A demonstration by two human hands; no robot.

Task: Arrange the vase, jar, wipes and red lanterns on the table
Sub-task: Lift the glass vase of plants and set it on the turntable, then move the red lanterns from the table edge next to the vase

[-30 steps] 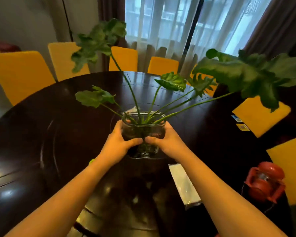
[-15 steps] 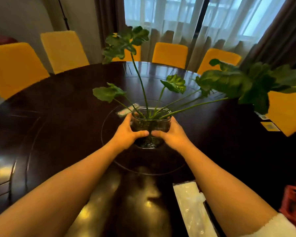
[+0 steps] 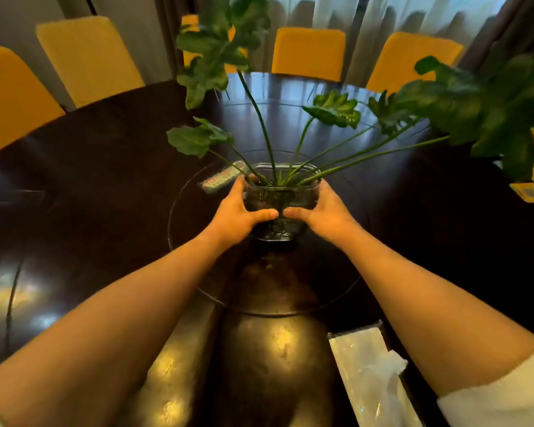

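Item one: glass vase (image 3: 280, 208), clear, squat, holding long green stems with broad lobed leaves (image 3: 333, 110) that fan up and to the right; we find it near the middle of the dark round bench (image 3: 105, 167), inside the circular glass turntable (image 3: 182, 217) set at the bench's centre. Whether its base touches the turntable or sits just above it, we cannot tell. Item two: left hand (image 3: 238, 217), its fingers wrapped round the vase's left wall, thumb laid across the near face. Item three: right hand (image 3: 327, 214), fingers clasped round the right wall, thumb pointing inward so that the two thumb tips nearly meet on the front of the glass. Both forearms reach in from the bottom corners; a white sleeve (image 3: 500, 392) shows at the lower right. Item four: pack of wipes (image 3: 367, 374), pale and shiny, with a sheet or flap crumpled at its near end, lying on the bench edge nearest us, right of centre and well apart from the vase. Item five: a flat device with rows of red buttons (image 3: 221, 181), just behind the left hand on the turntable. Item six: yellow-covered chairs (image 3: 87, 57) ringing the far side, curtains (image 3: 367, 16) behind them. Item seven: a yellow card (image 3: 529, 192) at the bench's right edge
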